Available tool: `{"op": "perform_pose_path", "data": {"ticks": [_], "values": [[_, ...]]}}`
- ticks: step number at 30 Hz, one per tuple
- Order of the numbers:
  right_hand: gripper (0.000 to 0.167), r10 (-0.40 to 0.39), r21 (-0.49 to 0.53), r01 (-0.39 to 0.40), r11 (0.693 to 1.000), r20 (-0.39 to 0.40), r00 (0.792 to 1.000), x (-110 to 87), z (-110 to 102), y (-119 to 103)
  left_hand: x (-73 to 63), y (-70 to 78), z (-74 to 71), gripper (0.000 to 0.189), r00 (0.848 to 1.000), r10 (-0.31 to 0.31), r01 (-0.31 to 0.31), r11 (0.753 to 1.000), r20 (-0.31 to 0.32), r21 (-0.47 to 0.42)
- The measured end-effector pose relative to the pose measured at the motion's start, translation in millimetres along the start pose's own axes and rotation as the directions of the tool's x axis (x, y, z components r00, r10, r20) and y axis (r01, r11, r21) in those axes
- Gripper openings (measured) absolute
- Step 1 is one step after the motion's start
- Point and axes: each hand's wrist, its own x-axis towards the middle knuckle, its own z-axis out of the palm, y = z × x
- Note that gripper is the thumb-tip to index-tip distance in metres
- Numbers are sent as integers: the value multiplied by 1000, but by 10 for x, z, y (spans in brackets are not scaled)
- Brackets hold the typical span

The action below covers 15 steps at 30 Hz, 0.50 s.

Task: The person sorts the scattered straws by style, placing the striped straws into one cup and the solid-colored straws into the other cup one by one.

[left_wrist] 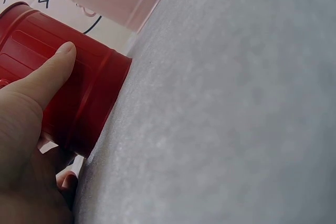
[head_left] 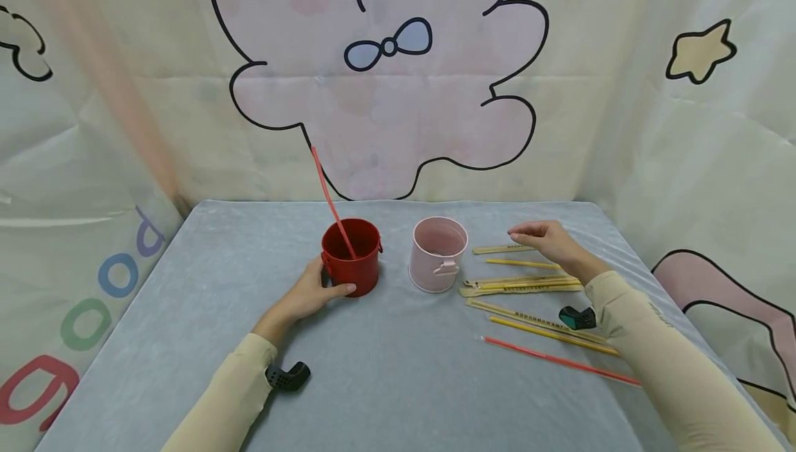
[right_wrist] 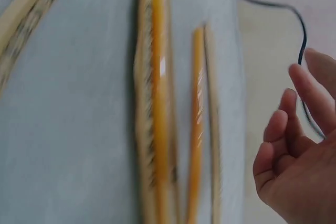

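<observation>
We had a cream curtain (head_left: 193, 127) with cartoon prints at the back, and before it a counter (head_left: 404, 383) under pale blue cloth. Two sleeved arms came in from the near side. On the counter, left of center, stood a red bucket (head_left: 352, 269); just right of it, apart, we got a pink bucket (head_left: 429, 269). We saw the left grip (head_left: 309, 293) clamped round the red bucket's near left side, thumb across the front. The right grip (head_left: 553, 241) hung near the farthest tan stick, fingers loosely bent around nothing. Under and beside that arm we logged several tan sticks (head_left: 528, 290) with dark print and a few yellow sticks (head_left: 553, 335), lying roughly sideways, some together. Nearest us in that group lay a red stick (head_left: 562, 361). Another red stick (head_left: 332, 202) leaned in the red bucket, its top end well above the rim. We noted a small dark device on each wrist.
</observation>
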Motion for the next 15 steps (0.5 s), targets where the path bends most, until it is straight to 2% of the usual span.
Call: {"op": "perform_pose_path", "data": {"ticks": [6,15], "values": [[44,34,-126,-30,992,31,999,-26,-129,285,21,20,0,73,1000,13,-13,1000,-5,9],[35,53,-216,-33,976,85,995,-35,-233,568,-16,11,9,74,1000,-26,26,999,-4,19]]}}
